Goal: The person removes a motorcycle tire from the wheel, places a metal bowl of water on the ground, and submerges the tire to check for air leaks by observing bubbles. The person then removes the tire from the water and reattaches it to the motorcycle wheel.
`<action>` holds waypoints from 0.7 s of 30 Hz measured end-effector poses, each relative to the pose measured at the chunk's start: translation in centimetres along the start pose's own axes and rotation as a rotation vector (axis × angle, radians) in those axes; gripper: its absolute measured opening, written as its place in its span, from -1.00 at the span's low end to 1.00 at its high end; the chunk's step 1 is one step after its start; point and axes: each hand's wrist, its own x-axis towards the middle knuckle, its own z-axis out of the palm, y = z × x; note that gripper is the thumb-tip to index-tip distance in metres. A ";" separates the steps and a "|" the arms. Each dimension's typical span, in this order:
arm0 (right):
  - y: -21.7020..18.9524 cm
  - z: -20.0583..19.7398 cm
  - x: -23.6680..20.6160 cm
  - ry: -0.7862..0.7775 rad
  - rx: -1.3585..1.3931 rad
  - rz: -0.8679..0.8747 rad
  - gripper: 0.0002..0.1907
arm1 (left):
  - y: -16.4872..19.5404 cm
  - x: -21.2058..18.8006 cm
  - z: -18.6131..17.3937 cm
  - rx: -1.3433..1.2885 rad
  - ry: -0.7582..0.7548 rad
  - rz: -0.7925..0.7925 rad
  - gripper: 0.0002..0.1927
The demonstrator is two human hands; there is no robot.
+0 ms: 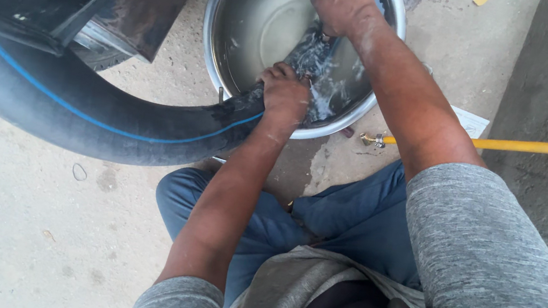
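- A view from above, looking down at a person squatting on a concrete floor (10, 225), wearing a grey long-sleeved top and blue trousers.
- A round steel basin (215, 19) sits on the floor in front of the knees, with shallow water in it.
- A black rubber inner tube (81, 114), marked with a thin blue line along its length, curves in from the left, passes over the basin's near rim and dips into the water.
- The left hand (284, 95) is closed around the tube at the near rim, fingers wrapped over it, pressing it into the water.
- The right hand (340, 0) is at the far side of the basin, fingers curled shut on the tube where it rises out of the water.
- The wet stretch of tube between the two hands lies in the water, which is rippled and splashing around it.
- A yellow hose (536, 146) with a brass fitting (371, 140) at its end lies on the floor just right of the basin, behind the right forearm.
- Dark metal parts, seemingly of a vehicle, fill the upper left corner, above the tube.
- A rough grey wall edge runs down the right side.
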 end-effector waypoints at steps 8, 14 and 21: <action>0.0 0.0 0.2 -0.027 -0.013 0.004 -0.34 | -0.1 0.0 -0.4 0.001 -0.012 -0.002 -0.58; 0.0 0.1 0.4 -0.006 -0.020 0.009 -0.31 | -0.2 0.0 -0.9 0.063 -0.135 0.037 -0.55; 0.0 0.0 -0.1 0.022 -0.171 -0.052 -0.34 | -0.2 0.0 -1.1 0.035 -0.090 0.032 -0.52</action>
